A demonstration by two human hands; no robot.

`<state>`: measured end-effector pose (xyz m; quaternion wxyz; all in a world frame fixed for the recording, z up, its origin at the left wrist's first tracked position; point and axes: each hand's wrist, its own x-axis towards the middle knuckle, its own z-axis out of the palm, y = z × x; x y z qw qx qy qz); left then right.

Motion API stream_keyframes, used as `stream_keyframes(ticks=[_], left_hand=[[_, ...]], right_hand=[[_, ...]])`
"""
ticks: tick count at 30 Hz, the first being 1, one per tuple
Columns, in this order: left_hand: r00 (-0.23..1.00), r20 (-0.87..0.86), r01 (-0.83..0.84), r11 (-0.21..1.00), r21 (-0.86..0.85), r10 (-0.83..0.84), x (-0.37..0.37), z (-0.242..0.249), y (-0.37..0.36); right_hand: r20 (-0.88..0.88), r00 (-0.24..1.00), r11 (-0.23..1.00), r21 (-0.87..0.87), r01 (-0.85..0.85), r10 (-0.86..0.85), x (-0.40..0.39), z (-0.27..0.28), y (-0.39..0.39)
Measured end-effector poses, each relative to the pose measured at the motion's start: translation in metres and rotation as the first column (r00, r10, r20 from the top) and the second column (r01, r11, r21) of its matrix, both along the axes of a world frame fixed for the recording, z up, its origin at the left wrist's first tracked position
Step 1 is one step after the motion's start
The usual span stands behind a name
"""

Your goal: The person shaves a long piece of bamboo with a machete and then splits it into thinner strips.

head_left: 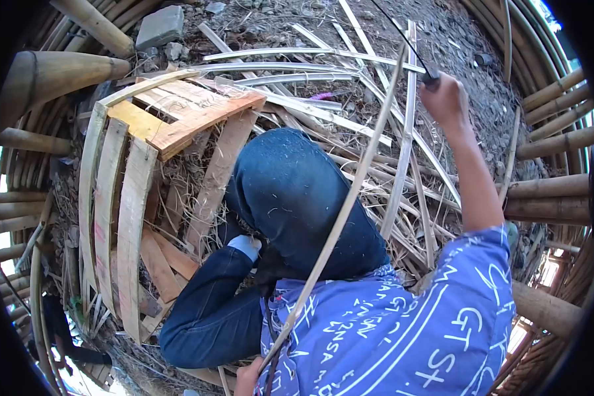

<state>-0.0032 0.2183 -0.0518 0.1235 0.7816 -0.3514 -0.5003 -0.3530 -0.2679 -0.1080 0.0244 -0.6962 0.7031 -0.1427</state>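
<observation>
At the bottom edge, my left hand (pixel 247 379) is closed around the lower end of a long bamboo strip (pixel 342 221). The strip slants up across my shirt and bent knee toward the upper right. My right hand (pixel 447 102) is raised at the upper right, its fingers wrapped round the dark handle of a knife (pixel 431 80). Its long thin blade, seen nearly edge-on, points up and left out of view. The strip's upper end passes just left of the knife handle in this view.
A wooden crate (pixel 211 129) stands left of my knee. Several split bamboo strips (pixel 323 76) and thin shavings litter the ground ahead. A grey block (pixel 160 26) lies at the upper left. Bamboo poles (pixel 549 188) line both sides. Another person's dark-clothed leg (pixel 63 333) shows at the lower left.
</observation>
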Motion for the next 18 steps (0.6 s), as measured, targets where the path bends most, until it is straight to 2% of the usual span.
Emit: stream_keyframes(ticks=[1,2,4,5,6,8,9,10,12,13,14,15,17,18], left_hand=[[1.000,-0.007,0.004,0.998,-0.069,-0.005,-0.002,0.002,-0.001],[1.000,-0.013,0.009,0.998,-0.059,-0.010,-0.002,0.000,0.002],[0.996,-0.052,0.079,0.997,0.013,-0.078,0.011,-0.010,0.020],[0.995,-0.067,0.076,0.997,0.010,-0.075,0.021,-0.027,0.049],[0.995,-0.067,0.071,0.997,0.008,-0.070,0.017,-0.022,0.042],[0.994,-0.106,0.003,0.999,-0.052,-0.008,0.009,-0.010,0.015],[1.000,-0.014,-0.007,0.999,-0.031,0.006,0.008,-0.017,0.022],[1.000,-0.008,-0.013,1.000,-0.025,0.013,0.013,-0.019,0.029],[0.979,0.008,0.202,0.974,-0.107,-0.202,0.022,-0.014,0.009],[0.989,-0.028,0.144,0.990,-0.011,-0.144,0.025,-0.004,-0.010],[0.995,-0.054,0.087,0.993,0.085,-0.083,0.029,0.008,-0.023],[0.992,-0.128,-0.008,0.996,0.090,0.020,0.035,0.003,-0.026],[0.993,-0.116,0.013,0.995,0.094,-0.002,0.046,0.008,-0.032],[0.992,-0.126,0.043,0.994,0.102,-0.030,0.049,0.011,-0.044]], right_hand=[[0.021,0.998,0.998,-0.009,-0.058,0.059,0.006,0.006,0.009],[0.015,0.998,0.999,0.001,-0.053,0.053,0.007,0.001,0.007],[-0.281,0.960,0.999,0.043,0.016,-0.003,-0.003,-0.015,-0.003],[-0.230,0.969,0.980,0.150,0.131,-0.094,-0.010,-0.019,-0.015],[-0.230,0.969,0.981,0.148,0.126,-0.089,-0.022,-0.027,-0.015],[-0.033,0.991,0.991,0.034,0.130,-0.129,-0.040,-0.046,-0.031],[0.097,0.986,0.991,0.021,0.134,-0.135,-0.034,-0.041,-0.021],[0.101,0.986,0.991,0.028,0.127,-0.129,-0.031,-0.040,-0.012],[0.211,0.963,0.985,0.075,0.154,-0.166,-0.027,-0.040,0.004],[0.252,0.959,0.991,-0.002,0.131,-0.127,-0.018,-0.041,0.015],[0.266,0.956,0.992,0.006,0.123,-0.120,-0.013,-0.044,0.024],[0.326,0.938,0.992,0.009,0.124,-0.120,-0.008,-0.046,0.031],[0.514,0.844,0.989,0.071,0.132,-0.150,0.000,-0.050,0.043],[0.528,0.835,0.988,0.065,0.139,-0.152,0.007,-0.046,0.050]])
